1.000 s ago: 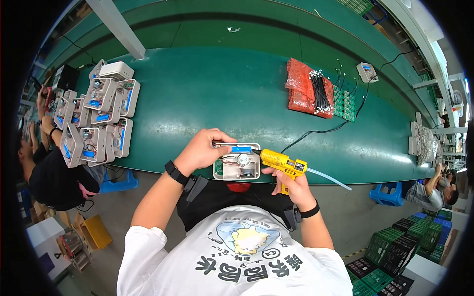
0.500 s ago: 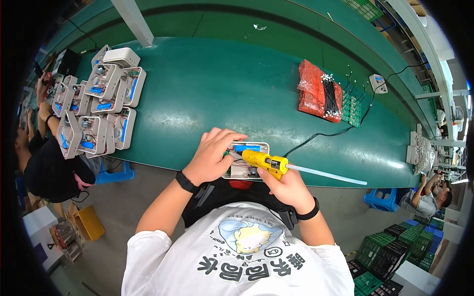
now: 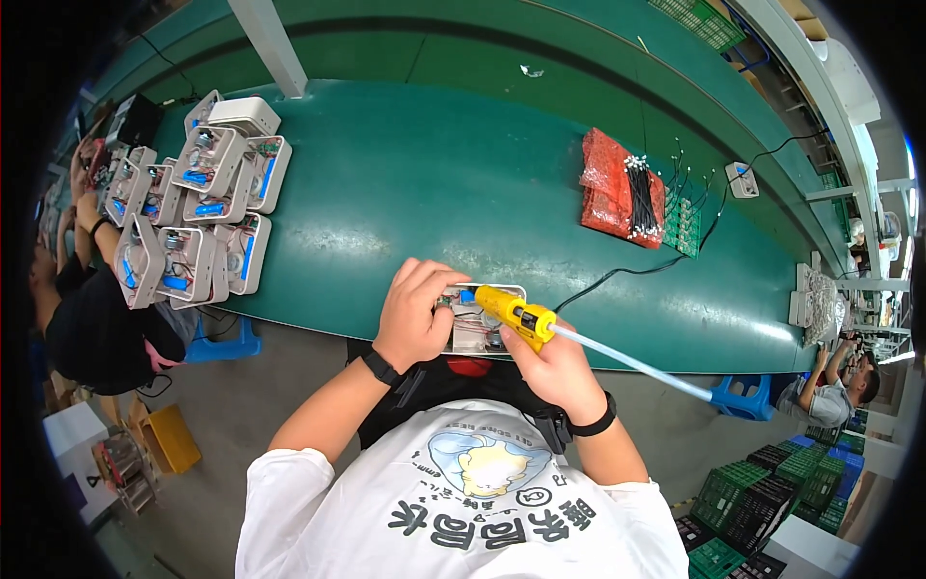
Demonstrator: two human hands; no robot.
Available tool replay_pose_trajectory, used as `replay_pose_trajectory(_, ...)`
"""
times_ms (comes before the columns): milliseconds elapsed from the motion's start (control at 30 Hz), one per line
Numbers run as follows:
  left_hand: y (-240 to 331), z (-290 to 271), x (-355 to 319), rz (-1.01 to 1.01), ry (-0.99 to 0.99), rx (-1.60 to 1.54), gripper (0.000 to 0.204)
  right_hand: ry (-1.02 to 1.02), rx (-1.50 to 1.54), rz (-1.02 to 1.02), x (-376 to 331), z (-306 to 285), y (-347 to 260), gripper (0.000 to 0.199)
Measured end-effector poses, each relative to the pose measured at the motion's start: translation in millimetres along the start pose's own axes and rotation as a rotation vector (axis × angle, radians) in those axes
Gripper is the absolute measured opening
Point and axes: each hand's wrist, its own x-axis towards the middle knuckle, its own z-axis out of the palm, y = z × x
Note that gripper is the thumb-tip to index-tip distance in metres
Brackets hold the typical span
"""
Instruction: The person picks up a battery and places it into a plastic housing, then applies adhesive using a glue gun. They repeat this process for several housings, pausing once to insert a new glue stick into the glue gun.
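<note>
White rectangular open-topped plastic housing [image 3: 470,338] is sitting at twelve o'clock from your chest, at the near edge of the green table [image 3: 434,164]. Your left hand [image 3: 413,318] is resting over its ten o'clock corner, fingers lying close together, thumb standing apart; whether they are pinching the wall, I cannot tell. Your right hand [image 3: 557,370] is gripping the yellow plastic glue gun [image 3: 512,314], whose translucent stick [image 3: 632,365] is trailing toward four o'clock. The housing is probably feeling light and stiff, its outer walls offering the safest hold; the blue cylindrical cell [image 3: 468,297] inside is likely needing gentleness. The gun's handle is presumably staying cooler than its hidden tip.
</note>
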Motion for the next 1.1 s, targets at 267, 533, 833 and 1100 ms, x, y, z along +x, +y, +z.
replay_pose_trajectory(267,-23.9,-28.2,13.6,-0.305,0.096,-0.029,0.041,0.08,0.638,0.026,-12.0,-31.0,66.6,0.034)
replay_pose_trajectory(533,-73.0,-37.3,72.1,-0.059,0.487,-0.208,0.043,0.283,0.83,-0.102,-15.9,-20.6,126.4,0.025)
replay_pose_trajectory(833,-21.6,-258.6,36.0,-0.118,0.633,0.968,0.045,0.268,0.833,-0.152,-7.9,-21.8,123.8,0.025)
replay_pose_trajectory(1100,-42.8,-376.2,-10.6,-1.204,0.538,0.976,0.104,0.277,0.891,-0.164,-4.6,-18.3,132.6,0.024)
